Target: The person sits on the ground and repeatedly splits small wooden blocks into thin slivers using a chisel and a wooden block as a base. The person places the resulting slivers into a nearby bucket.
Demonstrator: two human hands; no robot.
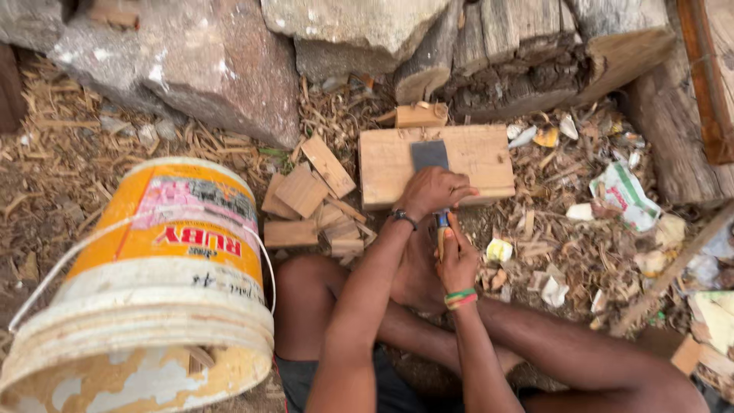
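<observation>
A flat wooden block [478,157] lies on the ground in front of me. A wide grey metal blade [430,155] rests on its top face. My left hand [434,191] presses down over the lower end of the blade at the block's near edge. My right hand [456,260] grips the tool's handle [443,222] just below, fingers wrapped round it. A small wooden piece [420,115] sits behind the block.
A yellow and white plastic bucket [164,283] lies tilted at the left. Several flat wood offcuts [310,200] are piled between bucket and block. Large rocks [222,69] and logs [527,53] close off the far side. Wood chips and paper scraps [623,191] litter the ground.
</observation>
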